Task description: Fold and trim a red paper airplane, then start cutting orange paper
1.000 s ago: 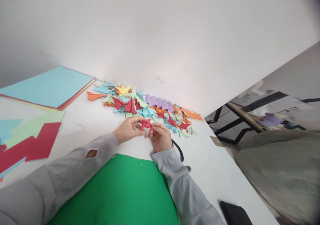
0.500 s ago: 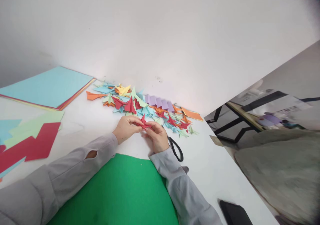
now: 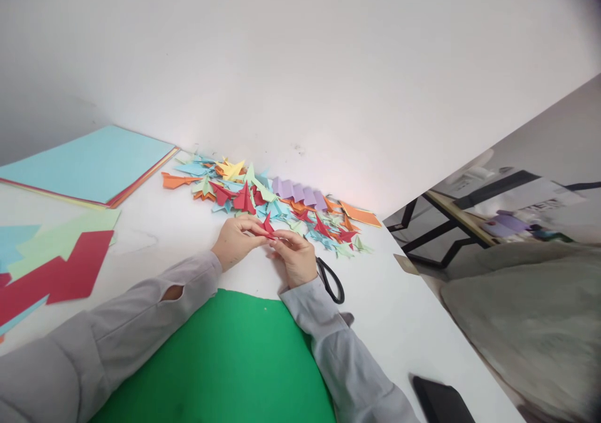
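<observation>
A small red folded paper piece (image 3: 268,226) is pinched between my two hands, just in front of a pile of folded paper shapes (image 3: 244,198). My left hand (image 3: 237,241) grips its left side between thumb and fingers. On the right side, my right hand (image 3: 295,257) holds it in a pinch. The fingers cover much of the piece, though a pointed tip sticks up between them. Close behind my right wrist lies a black-handled pair of scissors (image 3: 339,290), partly hidden by the hand.
Stacked coloured sheets (image 3: 94,166) lie at the back left, with loose red paper pieces (image 3: 87,263) nearer me. A green sheet (image 3: 220,354) lies under my forearms. A dark flat object (image 3: 441,401) is at the front right. The wall (image 3: 300,85) rises behind the table.
The fingers have shifted slightly on the red folded paper piece, and its position has altered a little. Everything else stays in place.
</observation>
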Available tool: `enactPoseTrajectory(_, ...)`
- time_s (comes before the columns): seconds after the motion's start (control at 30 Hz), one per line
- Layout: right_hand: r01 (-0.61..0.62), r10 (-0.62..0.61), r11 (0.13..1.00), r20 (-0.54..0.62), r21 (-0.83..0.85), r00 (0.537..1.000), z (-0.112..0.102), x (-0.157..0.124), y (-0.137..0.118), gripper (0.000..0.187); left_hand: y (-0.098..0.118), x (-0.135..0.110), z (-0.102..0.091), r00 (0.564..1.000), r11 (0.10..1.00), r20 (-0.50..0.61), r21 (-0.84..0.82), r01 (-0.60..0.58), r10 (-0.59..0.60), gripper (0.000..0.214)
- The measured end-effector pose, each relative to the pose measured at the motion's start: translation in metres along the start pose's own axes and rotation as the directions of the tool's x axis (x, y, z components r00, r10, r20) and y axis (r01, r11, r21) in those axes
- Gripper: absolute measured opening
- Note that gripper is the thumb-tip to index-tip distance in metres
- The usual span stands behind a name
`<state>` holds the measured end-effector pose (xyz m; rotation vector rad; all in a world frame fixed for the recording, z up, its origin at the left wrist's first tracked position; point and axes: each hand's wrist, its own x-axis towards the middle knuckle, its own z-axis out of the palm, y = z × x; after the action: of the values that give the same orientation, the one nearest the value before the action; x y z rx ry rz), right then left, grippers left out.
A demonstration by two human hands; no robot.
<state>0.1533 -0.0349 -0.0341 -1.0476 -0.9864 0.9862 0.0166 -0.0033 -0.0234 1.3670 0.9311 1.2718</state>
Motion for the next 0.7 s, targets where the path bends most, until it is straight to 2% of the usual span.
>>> enactPoseTrajectory(0.1,-0.034,0.034,0.999,0.011,0.016,0.999,-0.001,0.001,0.001,0.017,0.002,-0.001,0.0,0.999,1.0,0.042,0.01,-0.003,0.002,0.015)
enactPoseTrajectory(0.2,-0.08,0.079,0.996,0.012,0.05,0.997,-0.002,0.001,0.0,0.018,0.006,-0.002,0.001,0.996,0.999,0.078,-0.025,0.035,-0.033,0.041)
enactPoseTrajectory(0.27,-0.085,0.085,0.993,0.003,0.076,0.996,-0.002,0.002,0.0,0.019,0.009,-0.001,0.0,0.996,0.996,0.053,-0.047,0.069,-0.067,0.058)
enactPoseTrajectory(0.37,-0.049,0.054,0.994,-0.045,0.102,0.998,-0.002,0.002,-0.001,0.02,0.01,-0.001,0.0,0.997,0.996,-0.026,-0.049,0.073,-0.074,0.066)
enactPoseTrajectory(0.43,-0.008,0.019,0.994,-0.098,0.109,0.995,-0.001,0.002,-0.001,0.02,0.011,-0.002,0.0,0.996,0.994,0.007,-0.064,0.087,-0.087,0.064)
enactPoseTrajectory(0.5,0.029,-0.017,0.995,-0.128,0.09,0.992,-0.001,0.001,0.001,0.019,0.011,-0.003,0.0,0.985,0.987,0.115,-0.082,0.136,-0.126,0.057)
enactPoseTrajectory(0.57,0.053,-0.047,0.998,-0.109,0.047,0.993,-0.002,0.001,0.002,0.017,0.013,-0.004,0.001,0.965,0.978,0.2,-0.083,0.191,-0.171,0.044)
enactPoseTrajectory(0.7,0.066,-0.066,0.998,-0.025,-0.012,0.997,-0.003,0.002,0.005,0.015,0.013,-0.005,0.001,0.966,0.974,0.187,-0.106,0.202,-0.18,0.02)
